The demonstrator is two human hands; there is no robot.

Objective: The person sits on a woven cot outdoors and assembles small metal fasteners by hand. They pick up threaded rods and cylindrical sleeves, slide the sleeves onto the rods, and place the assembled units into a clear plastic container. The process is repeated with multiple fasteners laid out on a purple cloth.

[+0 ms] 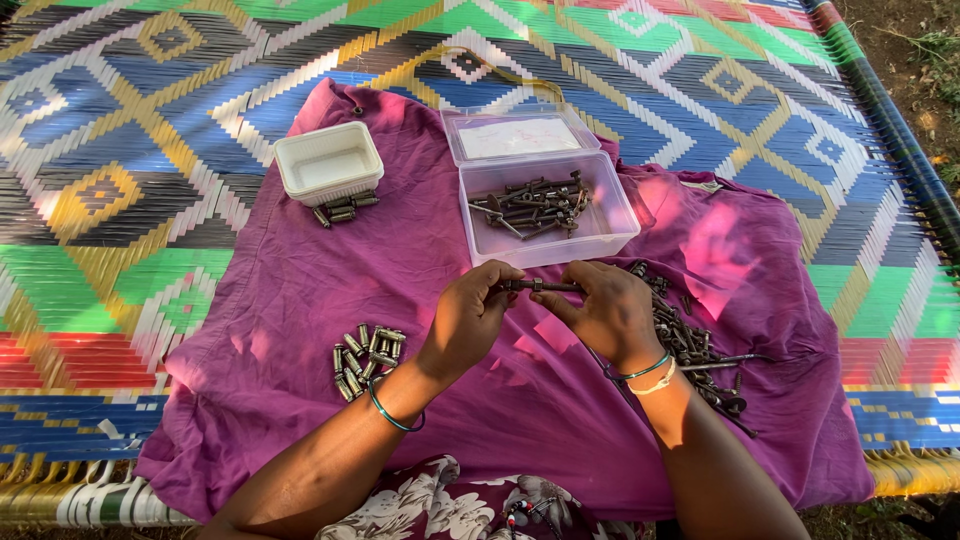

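Note:
Both of my hands hold one long dark bolt (535, 286) level above a purple cloth (330, 270). My left hand (468, 318) grips its left end, and my right hand (603, 312) pinches the right end. A nut seems to sit near the middle of the bolt. Just beyond my hands stands a clear plastic box (610, 228) with several rusty bolts (535, 205) inside, its lid (515, 135) flipped open behind it.
A heap of rusty bolts and nails (695, 350) lies right of my right hand. A cluster of small metal sleeves (365, 358) lies left of my left forearm. A white square tub (328, 162) stands far left with a few sleeves (342, 210) beside it. A colourful woven cot (130, 150) lies under the cloth.

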